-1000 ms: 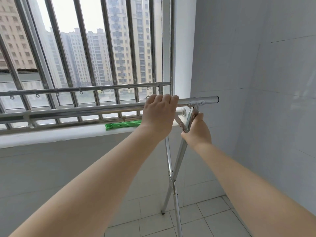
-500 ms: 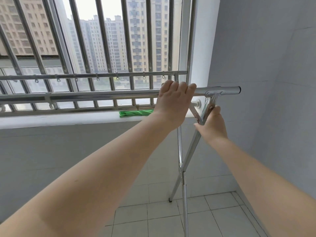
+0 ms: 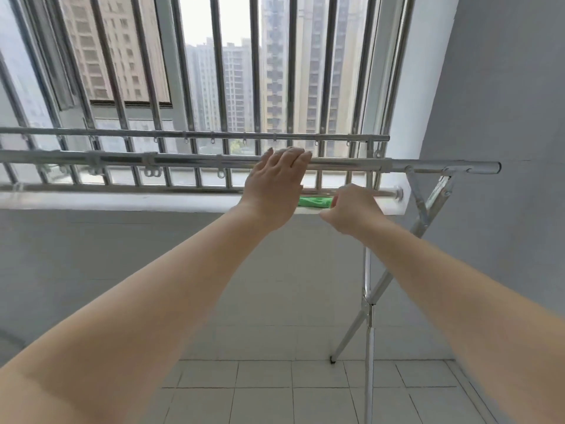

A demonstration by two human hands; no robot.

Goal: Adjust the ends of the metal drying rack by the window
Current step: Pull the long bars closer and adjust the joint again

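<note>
Left hand [image 3: 276, 182] lies flat, fingers loose, on the shiny metal drying rack's top tube [image 3: 345, 164] by the barred window [image 3: 232, 87]. Right hand [image 3: 351, 209] hangs half-curled, empty, just below. Looks mid-adjustment; next he'd probably need the right-end bracket [image 3: 449, 175].

There is only one camera, so no second view shares the scene. It sits on the person's head and looks forward and a bit down, along both bare arms. It faces the window [image 3: 238, 71] with its bars, close enough that the drying rack [image 3: 428, 166] runs right across the middle. The left hand [image 3: 275, 182] and right hand [image 3: 354, 209] are near. The tiled floor [image 3: 275, 393] fills the bottom, and a grey wall [image 3: 504, 117] stands on the right
</note>
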